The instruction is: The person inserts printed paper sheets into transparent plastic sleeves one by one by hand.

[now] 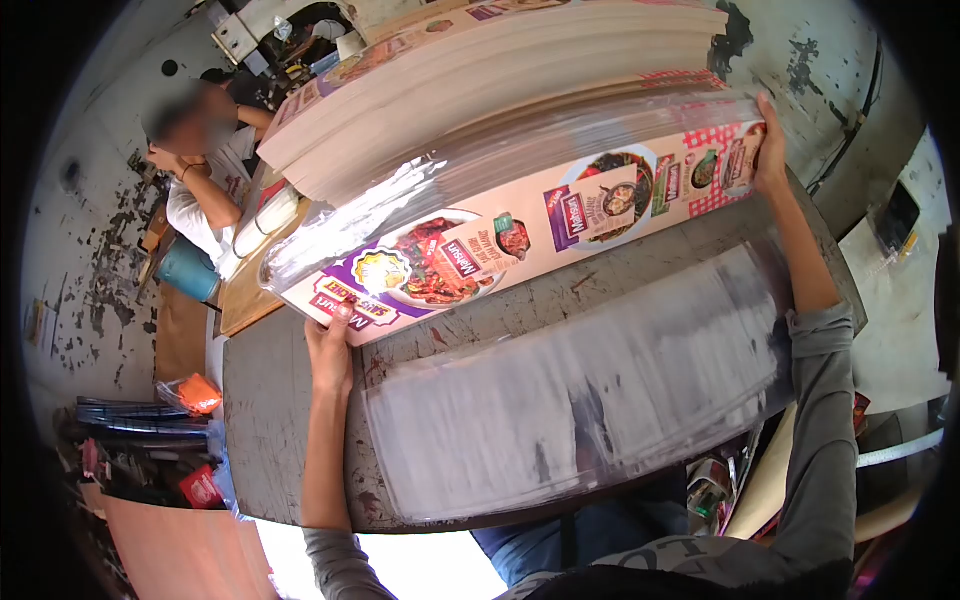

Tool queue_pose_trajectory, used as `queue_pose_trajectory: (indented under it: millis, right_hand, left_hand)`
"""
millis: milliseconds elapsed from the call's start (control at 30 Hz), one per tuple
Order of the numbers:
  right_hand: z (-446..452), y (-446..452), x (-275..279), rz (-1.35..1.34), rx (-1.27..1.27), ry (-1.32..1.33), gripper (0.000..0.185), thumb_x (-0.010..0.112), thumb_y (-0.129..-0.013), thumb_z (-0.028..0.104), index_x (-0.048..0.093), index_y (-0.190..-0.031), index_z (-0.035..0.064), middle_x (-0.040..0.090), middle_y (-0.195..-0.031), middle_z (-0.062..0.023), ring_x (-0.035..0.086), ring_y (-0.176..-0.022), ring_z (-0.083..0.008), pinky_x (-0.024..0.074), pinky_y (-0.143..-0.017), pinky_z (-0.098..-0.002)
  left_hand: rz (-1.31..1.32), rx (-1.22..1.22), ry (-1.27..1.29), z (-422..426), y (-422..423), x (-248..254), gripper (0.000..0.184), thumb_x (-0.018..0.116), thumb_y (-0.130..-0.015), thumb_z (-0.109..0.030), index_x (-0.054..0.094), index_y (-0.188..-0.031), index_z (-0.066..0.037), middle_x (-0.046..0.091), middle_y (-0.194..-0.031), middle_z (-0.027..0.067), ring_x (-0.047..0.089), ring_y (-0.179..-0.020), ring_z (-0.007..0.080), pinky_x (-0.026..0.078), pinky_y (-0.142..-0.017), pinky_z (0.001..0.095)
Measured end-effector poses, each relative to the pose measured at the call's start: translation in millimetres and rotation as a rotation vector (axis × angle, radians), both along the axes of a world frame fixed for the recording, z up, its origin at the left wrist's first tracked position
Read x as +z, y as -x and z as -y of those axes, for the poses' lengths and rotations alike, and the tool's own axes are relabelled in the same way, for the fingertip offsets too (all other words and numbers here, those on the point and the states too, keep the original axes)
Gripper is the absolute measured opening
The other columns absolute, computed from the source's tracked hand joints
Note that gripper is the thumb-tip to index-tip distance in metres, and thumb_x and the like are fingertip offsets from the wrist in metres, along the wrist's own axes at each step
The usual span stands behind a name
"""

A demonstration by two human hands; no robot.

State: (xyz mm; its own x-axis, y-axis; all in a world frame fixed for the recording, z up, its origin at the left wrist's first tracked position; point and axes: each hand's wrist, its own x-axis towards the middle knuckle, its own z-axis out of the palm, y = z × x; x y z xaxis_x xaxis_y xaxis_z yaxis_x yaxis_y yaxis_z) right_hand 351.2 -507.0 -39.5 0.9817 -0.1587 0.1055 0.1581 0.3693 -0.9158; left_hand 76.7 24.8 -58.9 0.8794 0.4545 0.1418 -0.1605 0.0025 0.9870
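A long printed panel (530, 250) with food pictures, at the front of a thick bundle with shiny clear film, is tilted up above the grey table (265, 400). My left hand (330, 355) grips its lower left corner, thumb on the printed face. At its right end, my right hand (770, 160) holds the edge with the fingers partly behind it. A stack of clear plastic sheets (580, 390) lies flat on the table nearer my body. Behind the bundle rises a tall stack of printed sheets (480, 100).
A person (205, 180) sits at the back left beside a blue bucket (187, 270). Rolled material (268, 222) lies on a wooden board (245, 300). Orange (200, 393) and red packets (203, 487) sit at the lower left. A phone-like dark object (898, 215) is at the right.
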Motion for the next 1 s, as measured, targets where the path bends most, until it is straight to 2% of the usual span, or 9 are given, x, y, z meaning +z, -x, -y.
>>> queue_pose_trajectory:
  millis: [167,300,400,500,600,667,767,900,1000]
  right_hand:
    - [-3,13,23,0.227,-0.046,-0.024,0.047,0.056,-0.083,0.047,0.055,-0.104,0.0049,0.062,-0.096,-0.0053,0.06,-0.084,-0.0158,0.0457,-0.078,-0.0288]
    - [-3,7,18,0.137,-0.165,0.044,0.05,0.056,-0.083,0.047,0.054,-0.109,0.0041,0.061,-0.099,-0.0062,0.059,-0.089,-0.0156,0.044,-0.081,-0.0285]
    - [-13,21,26,0.125,-0.237,-0.04,0.053,0.056,-0.083,0.046,0.052,-0.113,0.004,0.06,-0.102,-0.0061,0.057,-0.093,-0.015,0.0422,-0.084,-0.0287]
    - [15,0,16,0.055,-0.153,0.025,0.049,0.057,-0.082,0.046,0.055,-0.11,0.0055,0.061,-0.095,-0.0055,0.059,-0.086,-0.0144,0.0439,-0.079,-0.0285]
    - [17,7,26,-0.046,0.155,0.362,0.044,0.059,-0.082,0.043,0.059,-0.104,0.005,0.062,-0.088,-0.005,0.06,-0.077,-0.0136,0.0454,-0.072,-0.028]
    - [-32,31,38,0.208,-0.186,0.091,0.039,0.061,-0.082,0.039,0.061,-0.098,0.0042,0.063,-0.083,-0.0047,0.06,-0.07,-0.0126,0.046,-0.067,-0.0277]
    - [-31,34,42,0.27,-0.232,0.106,0.043,0.06,-0.081,0.042,0.061,-0.095,0.0019,0.062,-0.077,-0.0062,0.059,-0.061,-0.0108,0.046,-0.055,-0.0238]
    - [-7,20,36,0.168,-0.222,0.26,0.042,0.059,-0.082,0.04,0.059,-0.098,0.001,0.062,-0.089,-0.0099,0.061,-0.073,-0.0158,0.0481,-0.067,-0.027]
    - [-12,25,37,0.214,-0.118,0.187,0.047,0.059,-0.081,0.045,0.059,-0.099,0.0017,0.062,-0.089,-0.0095,0.061,-0.074,-0.0157,0.0478,-0.067,-0.0268]
  left_hand:
    - [0.069,0.084,-0.048,0,-3,0,0.053,0.067,-0.08,-0.018,0.04,-0.118,0.007,0.054,-0.111,0.0135,0.051,-0.104,0.0193,0.034,-0.097,0.0347]
    - [0.078,0.039,-0.128,-12,-4,6,0.061,0.069,-0.078,-0.022,0.036,-0.122,0.005,0.053,-0.112,0.0128,0.05,-0.108,0.0203,0.033,-0.098,0.0357]
    - [0.254,-0.04,-0.012,-7,-2,15,0.07,0.073,-0.072,-0.03,0.036,-0.123,-0.001,0.053,-0.113,0.0105,0.049,-0.109,0.0197,0.035,-0.098,0.0348]
    - [0.245,-0.017,-0.031,-9,-10,12,0.065,0.072,-0.074,-0.027,0.038,-0.122,-0.001,0.053,-0.113,0.0101,0.05,-0.107,0.0184,0.036,-0.096,0.0334]
    - [0.242,0.009,-0.033,-7,-12,10,0.051,0.067,-0.08,-0.023,0.042,-0.119,-0.003,0.055,-0.111,0.0076,0.052,-0.103,0.0158,0.037,-0.094,0.0323]
    - [0.28,0.016,-0.069,-2,-13,15,0.044,0.064,-0.083,-0.024,0.045,-0.117,-0.004,0.056,-0.11,0.0057,0.052,-0.103,0.0149,0.037,-0.094,0.0324]
    - [0.307,0.072,-0.076,3,-7,20,0.044,0.063,-0.083,-0.023,0.045,-0.117,-0.003,0.056,-0.108,0.0061,0.052,-0.102,0.0157,0.037,-0.094,0.0325]
    - [0.233,-0.033,0.012,-23,-6,20,0.051,0.07,-0.077,-0.021,0.043,-0.116,-0.001,0.057,-0.103,0.008,0.054,-0.096,0.0158,0.039,-0.092,0.0321]
    - [0.241,-0.008,0.001,-22,-4,20,0.056,0.071,-0.074,-0.025,0.043,-0.117,-0.002,0.055,-0.105,0.008,0.052,-0.099,0.0169,0.038,-0.093,0.0329]
